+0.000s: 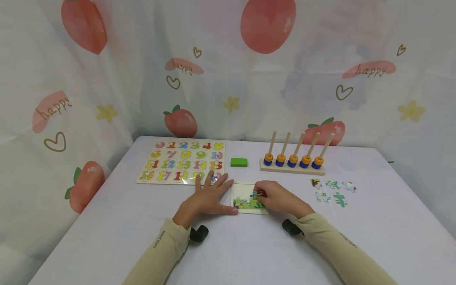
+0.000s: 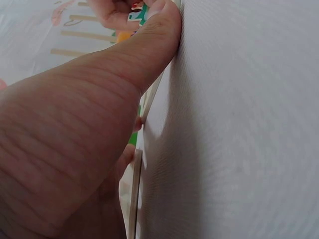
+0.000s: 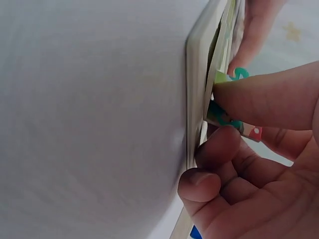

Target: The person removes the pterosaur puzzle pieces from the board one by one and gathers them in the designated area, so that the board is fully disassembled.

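A small puzzle tray (image 1: 251, 211) lies on the table between both hands. Green jigsaw pieces (image 1: 246, 204) fill its lower part, while pale backing shows above them. My left hand (image 1: 210, 198) rests spread at the tray's left side, its thumb at the lower left edge and its fingertips reaching toward the number board. Over the tray's right side, my right hand (image 1: 279, 197) pinches a jigsaw piece (image 3: 253, 132) between thumb and fingers. In the right wrist view this piece is tilted at the tray's edge, showing teal and a red spot; the fingers partly hide it.
Several loose jigsaw pieces (image 1: 340, 199) lie right of the right hand. Behind the tray are a green block (image 1: 239, 162) and a wooden stand (image 1: 292, 171) with upright pegs and orange and blue beads. A number board (image 1: 178, 160) lies at the back left, near the left fingertips.
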`<action>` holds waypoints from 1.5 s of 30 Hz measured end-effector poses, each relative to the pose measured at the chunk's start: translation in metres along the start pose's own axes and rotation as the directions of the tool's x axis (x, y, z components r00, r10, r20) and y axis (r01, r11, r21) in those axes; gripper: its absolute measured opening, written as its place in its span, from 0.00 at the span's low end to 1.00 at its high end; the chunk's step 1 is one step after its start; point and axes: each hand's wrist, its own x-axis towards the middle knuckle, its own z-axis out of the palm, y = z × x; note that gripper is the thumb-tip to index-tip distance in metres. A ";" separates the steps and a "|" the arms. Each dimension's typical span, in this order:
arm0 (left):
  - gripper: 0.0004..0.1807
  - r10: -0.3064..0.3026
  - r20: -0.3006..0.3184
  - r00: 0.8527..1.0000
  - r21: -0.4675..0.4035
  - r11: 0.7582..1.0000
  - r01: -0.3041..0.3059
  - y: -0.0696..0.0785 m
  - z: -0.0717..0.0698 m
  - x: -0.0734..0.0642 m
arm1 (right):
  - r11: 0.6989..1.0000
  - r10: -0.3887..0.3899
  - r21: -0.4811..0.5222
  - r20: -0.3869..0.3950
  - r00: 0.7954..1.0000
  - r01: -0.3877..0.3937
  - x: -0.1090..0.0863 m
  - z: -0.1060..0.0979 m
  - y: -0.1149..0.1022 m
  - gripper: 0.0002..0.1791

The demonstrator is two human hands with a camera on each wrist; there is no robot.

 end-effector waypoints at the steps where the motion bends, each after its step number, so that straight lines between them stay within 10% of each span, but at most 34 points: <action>1: 0.57 0.000 0.000 1.000 0.001 1.000 0.000 0.000 0.000 0.000 | 1.000 0.002 -0.008 -0.002 1.000 -0.002 0.000 0.000 -0.001 0.06; 18: 0.57 0.013 0.008 1.000 -0.006 1.000 -0.013 0.001 -0.003 -0.002 | 0.999 0.032 0.012 -0.065 0.997 -0.031 -0.006 -0.007 -0.002 0.04; 45: 0.57 0.001 0.000 1.000 -0.012 1.000 -0.001 0.004 -0.004 -0.004 | 0.965 0.251 0.138 -0.238 0.938 -0.223 -0.088 -0.078 0.053 0.10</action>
